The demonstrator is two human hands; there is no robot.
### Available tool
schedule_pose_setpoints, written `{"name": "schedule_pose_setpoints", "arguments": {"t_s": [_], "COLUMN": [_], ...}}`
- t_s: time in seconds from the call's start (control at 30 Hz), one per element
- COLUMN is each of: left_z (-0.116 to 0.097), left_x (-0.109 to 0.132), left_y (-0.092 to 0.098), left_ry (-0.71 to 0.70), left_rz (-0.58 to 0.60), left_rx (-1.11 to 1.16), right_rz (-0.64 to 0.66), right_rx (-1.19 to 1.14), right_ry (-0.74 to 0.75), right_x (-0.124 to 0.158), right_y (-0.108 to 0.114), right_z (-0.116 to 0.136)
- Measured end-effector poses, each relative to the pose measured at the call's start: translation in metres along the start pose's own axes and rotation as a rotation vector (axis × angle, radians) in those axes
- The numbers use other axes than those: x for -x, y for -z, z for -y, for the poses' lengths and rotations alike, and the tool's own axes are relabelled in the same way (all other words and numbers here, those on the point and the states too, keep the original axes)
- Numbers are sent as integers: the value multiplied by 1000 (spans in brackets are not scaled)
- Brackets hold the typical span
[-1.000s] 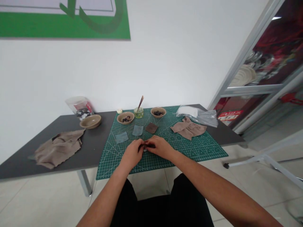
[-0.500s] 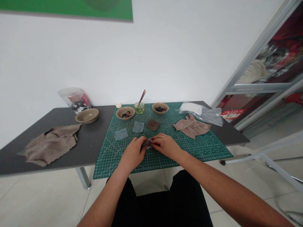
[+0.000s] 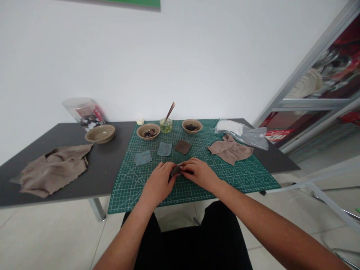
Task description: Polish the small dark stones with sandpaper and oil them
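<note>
My left hand (image 3: 160, 182) and my right hand (image 3: 200, 173) meet low over the green cutting mat (image 3: 233, 179). Between their fingertips they hold a small dark grey-brown piece (image 3: 176, 171), largely covered by the fingers, so its exact kind cannot be made out. The fingers of both hands are closed on it. Just beyond the hands lie a brown square sheet (image 3: 183, 146), a blue-grey square sheet (image 3: 164, 149) and a second blue-grey sheet (image 3: 143, 158), all flat and resembling sandpaper.
Two bowls with dark stones, the left bowl (image 3: 142, 135) and the right bowl (image 3: 192, 123), flank a glass jar (image 3: 166, 127) holding thin sticks. A cloth (image 3: 232, 150) and plastic bag (image 3: 253, 138) lie right. Leftward are another bowl (image 3: 100, 135), a tub (image 3: 84, 112) and a larger cloth (image 3: 54, 170).
The view has tilted down and shifted slightly. Both hands stay together; the piece between them has turned a little, showing more of its dark side and less of a pale part.
</note>
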State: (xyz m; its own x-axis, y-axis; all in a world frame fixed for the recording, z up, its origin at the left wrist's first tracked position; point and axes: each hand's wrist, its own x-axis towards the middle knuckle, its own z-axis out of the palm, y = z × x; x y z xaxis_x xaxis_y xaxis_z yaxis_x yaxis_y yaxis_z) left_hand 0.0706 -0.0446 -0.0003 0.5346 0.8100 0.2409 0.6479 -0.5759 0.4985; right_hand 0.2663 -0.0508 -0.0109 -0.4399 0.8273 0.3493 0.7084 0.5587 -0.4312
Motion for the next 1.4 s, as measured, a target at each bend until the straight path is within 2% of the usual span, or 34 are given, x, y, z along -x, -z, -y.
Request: {"name": "schedule_pose_setpoints", "arguments": {"t_s": [0.1, 0.17, 0.3, 0.4, 0.47, 0.57, 0.77, 0.83, 0.9, 1.0, 1.07, 1.2, 1.4], "left_z": [0, 0, 1, 2, 2, 2, 1, 1, 2, 3, 3, 2, 2], "left_x": [1, 1, 1, 1, 0, 0, 1, 1, 0, 0, 0, 0, -1], "left_y": [0, 0, 1, 1, 0, 0, 0, 0, 0, -1, -2, -2, -1], "left_ry": [-17, -44, -93, -111, -112, -110, -107, -101, -93, -79, -72, -82, -77], "left_rz": [-11, -8, 15, 13, -2, -22, -56, -65, -64, -57, -55, -27, 7], "left_rx": [-30, -46, -82, -97, -90, -71, -44, -30, -17, -15, -23, -62, -107], "right_rz": [-48, -137, -321, -360, -365, -354, -311, -228, -138, -125, -142, -105, -38], "right_rx": [-3, -71, -410, -746, -920, -1003, -859, -688, -438, -83, 50, 112, 108], "right_ry": [-61, -112, -252, -403, -448, -452, -495, -486, -411, -266, -230, -175, -122], "right_x": [2, 4, 8, 8, 6, 2, 0, 1, 2, 5, 6, 6, 7], "right_y": [0, 2, 7, 8, 7, 6, 1, 2, 2, 1, -1, -4, 3], "right_z": [1, 1, -3, -3, 2, 10, 11, 9, 9, 11, 13, 13, 7]}}
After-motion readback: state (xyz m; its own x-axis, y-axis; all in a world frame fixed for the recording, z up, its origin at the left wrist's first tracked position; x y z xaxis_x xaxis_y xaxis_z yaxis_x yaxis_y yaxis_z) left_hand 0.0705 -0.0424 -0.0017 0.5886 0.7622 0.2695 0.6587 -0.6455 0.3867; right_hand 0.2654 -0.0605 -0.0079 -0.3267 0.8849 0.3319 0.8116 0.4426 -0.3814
